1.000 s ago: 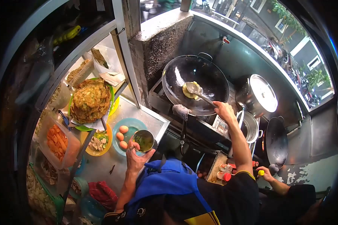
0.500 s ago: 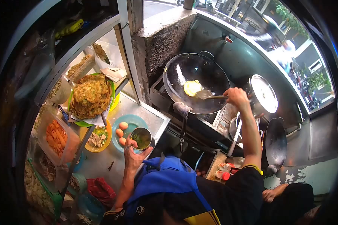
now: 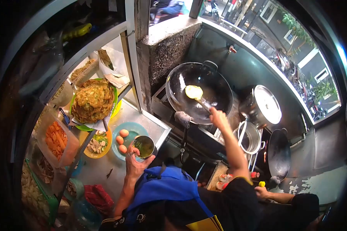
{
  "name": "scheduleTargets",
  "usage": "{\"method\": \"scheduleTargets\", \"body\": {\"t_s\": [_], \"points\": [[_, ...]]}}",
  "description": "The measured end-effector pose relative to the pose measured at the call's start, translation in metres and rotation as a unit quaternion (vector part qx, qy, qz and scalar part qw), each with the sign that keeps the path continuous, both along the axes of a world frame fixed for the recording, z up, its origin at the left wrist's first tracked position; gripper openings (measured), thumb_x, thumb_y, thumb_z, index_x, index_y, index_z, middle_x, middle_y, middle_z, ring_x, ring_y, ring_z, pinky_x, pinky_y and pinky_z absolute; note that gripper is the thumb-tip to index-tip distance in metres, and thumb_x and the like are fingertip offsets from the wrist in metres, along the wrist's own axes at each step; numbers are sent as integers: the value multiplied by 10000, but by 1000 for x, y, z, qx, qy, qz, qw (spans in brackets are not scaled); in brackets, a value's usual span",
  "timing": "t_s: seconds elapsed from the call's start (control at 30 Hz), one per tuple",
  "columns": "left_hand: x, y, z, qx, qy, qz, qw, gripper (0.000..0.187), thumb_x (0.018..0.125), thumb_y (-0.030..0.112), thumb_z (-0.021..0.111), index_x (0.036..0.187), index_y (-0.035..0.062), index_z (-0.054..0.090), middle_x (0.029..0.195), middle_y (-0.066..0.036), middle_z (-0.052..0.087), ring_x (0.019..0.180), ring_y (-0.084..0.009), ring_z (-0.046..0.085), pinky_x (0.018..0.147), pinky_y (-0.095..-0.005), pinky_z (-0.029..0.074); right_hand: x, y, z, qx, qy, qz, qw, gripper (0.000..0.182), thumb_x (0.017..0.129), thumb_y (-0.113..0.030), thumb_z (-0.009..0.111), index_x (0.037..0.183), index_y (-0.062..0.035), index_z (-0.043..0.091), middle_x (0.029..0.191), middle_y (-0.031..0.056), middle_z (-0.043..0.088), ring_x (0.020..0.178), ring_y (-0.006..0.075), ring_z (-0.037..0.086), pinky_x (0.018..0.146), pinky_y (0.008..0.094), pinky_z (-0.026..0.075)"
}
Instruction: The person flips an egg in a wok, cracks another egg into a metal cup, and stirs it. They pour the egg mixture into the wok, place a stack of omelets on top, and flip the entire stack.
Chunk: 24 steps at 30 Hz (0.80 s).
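Observation:
My left hand (image 3: pixel 136 166) grips a small metal cup (image 3: pixel 145 147) by its side. Yellow-green liquid with green bits shows inside it. Beside the cup, a blue plate (image 3: pixel 129 128) bears several brown eggs (image 3: pixel 123 141). My right hand (image 3: pixel 219 118) is closed around the handle of a spatula (image 3: pixel 203 104), which slants down into the big black wok (image 3: pixel 218 86). At the spatula's front end is a round yellow fried egg (image 3: pixel 194 91), overlapping the blade and mostly hiding it.
Left of the cup stand a yellow bowl (image 3: pixel 108 143) and a stack of fritters (image 3: pixel 92 101). A lidded steel pot (image 3: pixel 265 106), a saucepan (image 3: pixel 251 139) and a second wok (image 3: pixel 279 154) line the right. Another person's hand (image 3: pixel 261 192) is beside a yellow cap (image 3: pixel 261 183).
My right hand has moved left and lower, and the spatula's blade has gone from beside the egg to under or against it. The other person's hand has reached out toward the bottles.

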<state>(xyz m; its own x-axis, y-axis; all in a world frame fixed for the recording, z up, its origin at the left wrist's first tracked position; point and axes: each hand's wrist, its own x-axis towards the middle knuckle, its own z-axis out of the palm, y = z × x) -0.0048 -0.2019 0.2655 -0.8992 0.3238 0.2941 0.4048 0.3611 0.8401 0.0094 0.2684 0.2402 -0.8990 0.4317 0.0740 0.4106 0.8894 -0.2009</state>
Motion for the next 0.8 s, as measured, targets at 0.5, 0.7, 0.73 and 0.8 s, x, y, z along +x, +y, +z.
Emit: {"method": "scheduleTargets", "body": {"t_s": [0.5, 0.7, 0.73, 0.8], "points": [[-7, 10, -8, -19, -14, -35, 999, 647, 658, 295, 949, 938, 84, 406, 1292, -313, 530, 1244, -448, 530, 1024, -497, 448, 106, -18, -32, -485, 361, -213, 768, 465, 974, -184, 650, 1388, -52, 483, 771, 0, 563, 477, 26, 415, 406, 198, 304], [-8, 16, -4, -14, -19, -41, 999, 647, 647, 292, 956, 935, 81, 416, 1247, -296, 543, 1247, -449, 528, 1008, -488, 458, 107, -34, -22, -562, 254, -217, 757, 443, 973, -221, 644, 1362, -46, 525, 793, 9, 590, 485, 32, 432, 420, 197, 314], [-7, 15, -4, -16, -20, -39, 999, 647, 647, 292, 956, 935, 81, 416, 1247, -296, 543, 1247, -449, 528, 1008, -488, 458, 103, -27, -36, -563, 252, -216, 757, 443, 973, -221, 644, 1362, -46, 525, 793, 9, 590, 485, 32, 432, 420, 197, 314], [-6, 16, -3, 2, -12, -45, 999, 642, 652, 287, 954, 939, 80, 419, 1242, -287, 544, 1239, -447, 532, 997, -485, 464, 92, -7, -67, -239, 199, -136, 941, 445, 950, -241, 662, 1338, -46, 565, 867, 74, 669, 612, 140, 604, 541, 293, 475]]}}
